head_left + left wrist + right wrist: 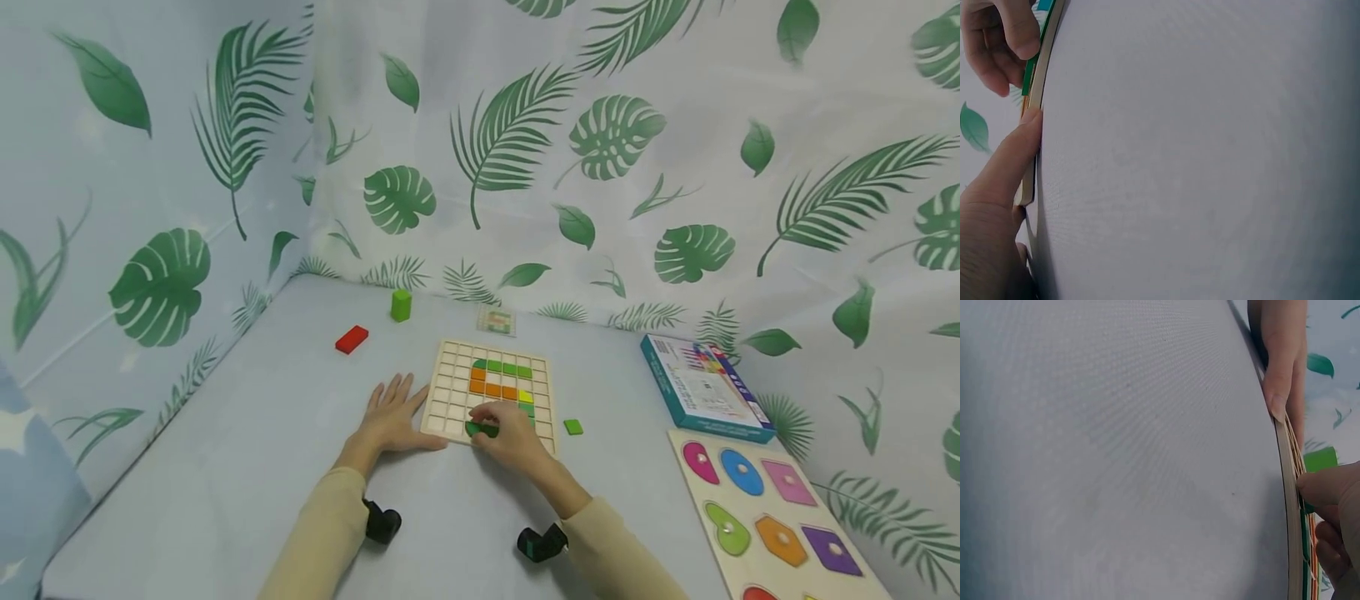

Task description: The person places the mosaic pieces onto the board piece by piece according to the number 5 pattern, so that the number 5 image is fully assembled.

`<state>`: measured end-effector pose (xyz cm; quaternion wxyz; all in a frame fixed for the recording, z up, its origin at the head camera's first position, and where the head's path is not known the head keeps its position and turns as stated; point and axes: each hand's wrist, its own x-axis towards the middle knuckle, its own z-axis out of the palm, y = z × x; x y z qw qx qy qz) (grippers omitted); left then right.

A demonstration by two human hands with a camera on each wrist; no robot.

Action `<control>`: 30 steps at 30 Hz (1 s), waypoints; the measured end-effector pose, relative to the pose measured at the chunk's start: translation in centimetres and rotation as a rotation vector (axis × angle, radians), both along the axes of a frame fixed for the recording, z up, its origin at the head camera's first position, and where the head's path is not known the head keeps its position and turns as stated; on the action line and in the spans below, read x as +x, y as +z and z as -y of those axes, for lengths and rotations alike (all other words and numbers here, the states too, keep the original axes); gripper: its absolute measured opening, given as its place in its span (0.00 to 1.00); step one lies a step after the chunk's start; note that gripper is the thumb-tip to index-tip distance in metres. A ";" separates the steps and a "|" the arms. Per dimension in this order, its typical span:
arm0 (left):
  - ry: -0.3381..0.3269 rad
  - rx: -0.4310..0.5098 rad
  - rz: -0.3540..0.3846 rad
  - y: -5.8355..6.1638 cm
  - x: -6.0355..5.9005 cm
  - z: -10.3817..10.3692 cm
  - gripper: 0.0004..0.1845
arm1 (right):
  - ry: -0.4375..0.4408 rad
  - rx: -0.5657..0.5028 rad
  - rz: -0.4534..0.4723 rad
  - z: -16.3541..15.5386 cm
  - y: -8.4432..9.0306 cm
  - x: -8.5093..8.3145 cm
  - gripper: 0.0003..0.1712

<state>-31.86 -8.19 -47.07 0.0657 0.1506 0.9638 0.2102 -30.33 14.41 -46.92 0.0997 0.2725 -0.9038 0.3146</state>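
A pale cloth printed with green palm and monstera leaves [615, 137] is hanging as a backdrop on three sides, closing in the scene. Below it, a light grey desk [247, 467] is filling the floor of the view, its fine weave showing in both wrist views.

At the right edge of the desk, a wooden shape puzzle [772, 521] with coloured knobbed pieces is lying flat, and a teal box [705, 390] is sitting just behind it. In the middle, a pale wooden grid board [491, 392] is lying flat, already carrying rows of green, orange and yellow tiles.

The left hand [390, 417] is resting palm-down with straight, spread fingers, its thumb side touching the board's left edge, so that grip is wide and holding nothing. The right hand [513, 433] is curling its fingers over a dark green piece [482, 429] at the board's near edge, its grip pinching that piece against the grid.

A red block [351, 339] is lying well to the left behind the board, a green block [401, 305] is standing upright beyond it, a small card [496, 320] is lying behind the board, and a small green tile [573, 427] is sitting just right of it.
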 end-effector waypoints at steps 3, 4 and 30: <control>0.001 -0.003 0.007 0.0 -0.1 -0.1 0.56 | 0.001 0.002 0.000 0.0 -0.1 -0.1 0.17; 0.002 -0.004 0.009 0.0 -0.2 -0.2 0.55 | 0.002 0.004 -0.001 -0.1 -0.1 -0.2 0.17; -0.012 0.076 0.083 0.4 -0.8 0.5 0.54 | -0.104 -0.081 0.018 -1.7 0.0 -0.1 0.14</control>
